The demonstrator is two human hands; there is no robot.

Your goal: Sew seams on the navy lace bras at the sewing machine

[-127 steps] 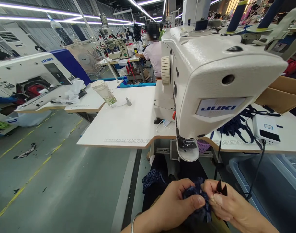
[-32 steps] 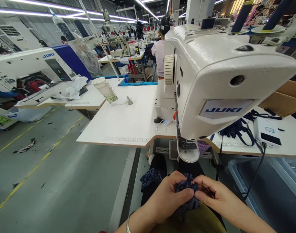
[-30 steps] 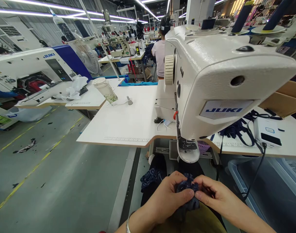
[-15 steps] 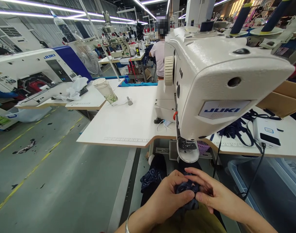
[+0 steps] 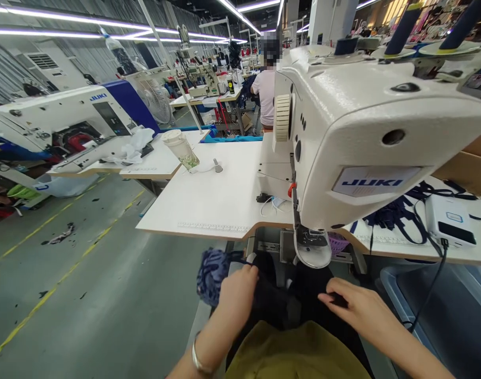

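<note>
Ruffled navy fabric [image 5: 212, 276] is held at its near edge by the closed left hand [image 5: 238, 292], bunched out past the left knee and below the table [image 5: 209, 200]. Because only one side seems to be gripped, the bulk could be let slip onto the floor [image 5: 153, 295], where dirt could be picked up; loose folds could also be caught on the bracelet [image 5: 196, 358]. The right hand [image 5: 351, 302] is half curled above the dark trousers [image 5: 311, 279]; whether anything is pinched in it cannot be told.

Half a second earlier, a navy bunch was worked between both hands over the lap, and another was seen on the left thigh. Now the hands are parted, the left is shifted outward, and no separate bunch is seen on the thigh.
</note>
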